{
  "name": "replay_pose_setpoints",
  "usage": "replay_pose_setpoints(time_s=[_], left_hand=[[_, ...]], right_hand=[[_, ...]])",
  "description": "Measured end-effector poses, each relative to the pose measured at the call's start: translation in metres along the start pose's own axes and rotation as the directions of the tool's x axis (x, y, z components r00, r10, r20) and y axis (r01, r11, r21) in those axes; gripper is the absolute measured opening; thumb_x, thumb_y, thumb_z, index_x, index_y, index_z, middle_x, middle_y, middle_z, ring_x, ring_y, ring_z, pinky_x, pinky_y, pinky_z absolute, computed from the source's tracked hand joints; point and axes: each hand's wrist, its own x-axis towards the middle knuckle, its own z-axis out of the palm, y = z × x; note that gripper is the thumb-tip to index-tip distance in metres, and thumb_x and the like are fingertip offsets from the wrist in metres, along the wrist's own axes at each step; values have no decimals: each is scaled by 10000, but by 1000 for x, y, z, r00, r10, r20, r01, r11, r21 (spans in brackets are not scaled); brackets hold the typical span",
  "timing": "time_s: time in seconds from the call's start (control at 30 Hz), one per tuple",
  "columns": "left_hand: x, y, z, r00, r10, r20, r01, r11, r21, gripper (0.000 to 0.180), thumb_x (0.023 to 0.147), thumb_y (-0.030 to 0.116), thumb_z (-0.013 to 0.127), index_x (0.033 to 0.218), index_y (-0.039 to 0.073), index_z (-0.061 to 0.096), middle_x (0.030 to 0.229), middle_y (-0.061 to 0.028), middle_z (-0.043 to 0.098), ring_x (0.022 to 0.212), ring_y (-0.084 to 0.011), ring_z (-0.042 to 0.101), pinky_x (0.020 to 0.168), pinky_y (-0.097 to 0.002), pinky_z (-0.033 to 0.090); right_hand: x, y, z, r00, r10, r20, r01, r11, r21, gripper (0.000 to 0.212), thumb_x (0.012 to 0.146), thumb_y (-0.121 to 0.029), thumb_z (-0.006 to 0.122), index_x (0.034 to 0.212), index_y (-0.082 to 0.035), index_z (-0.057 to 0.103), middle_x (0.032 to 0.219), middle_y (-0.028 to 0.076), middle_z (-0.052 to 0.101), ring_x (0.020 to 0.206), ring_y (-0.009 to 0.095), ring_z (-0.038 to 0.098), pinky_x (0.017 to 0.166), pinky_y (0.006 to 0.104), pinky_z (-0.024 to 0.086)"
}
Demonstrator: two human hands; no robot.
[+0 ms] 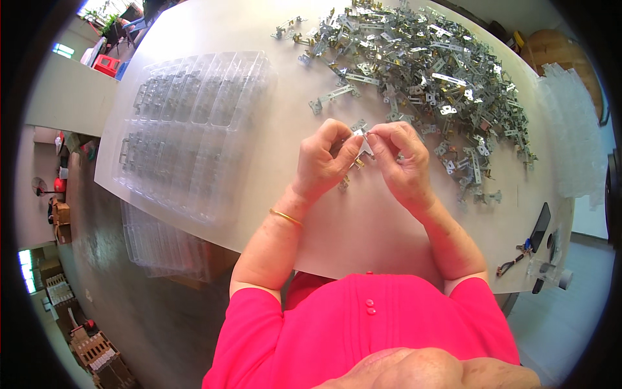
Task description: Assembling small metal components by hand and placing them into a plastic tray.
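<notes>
Between my two hands, over the middle of the table, is a small silvery metal bracket with brass-coloured bits at its lower end. My left hand pinches it from the left with thumb and forefinger. From the other side my right hand grips its upper right edge, fingertips pressed together. The fingers cover part of the bracket. Just beyond the hands spreads a large heap of similar metal brackets, some with brass-coloured parts.
Clear plastic trays with rows of compartments holding metal parts lie on the table's left. More clear trays sit lower, beside the table. At right are stacked clear plastic trays, a phone, keys and a clear bottle.
</notes>
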Motion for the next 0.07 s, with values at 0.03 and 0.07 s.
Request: replay_pose_setpoints(time_s=[0.03, 0.07], left_hand=[[-1, 3, 0, 1000, 14, 19, -15, 999, 41, 142, 946, 91, 681, 875, 26, 575, 695, 7, 605, 658, -8, 555, 538, -188, 431], [0, 5, 0, 999, -2, 33, 0, 999, 42, 140, 945, 97, 683, 884, 27, 577, 709, -2, 624, 701, -16, 599, 568, -191, 466]], right_hand=[[2, 0, -1, 991, -129, -26, 124, 981, -151, 100, 954, -91, 657, 1047, -55, 651, 859, 5, 619, 691, 111, 557, 603, 253, 465], [2, 5, -2, 987, -157, -24, 151, 974, -168, 144, 952, -96, 663, 1092, -66, 649, 957, 23, 621, 768, 135, 555, 637, 273, 478]])
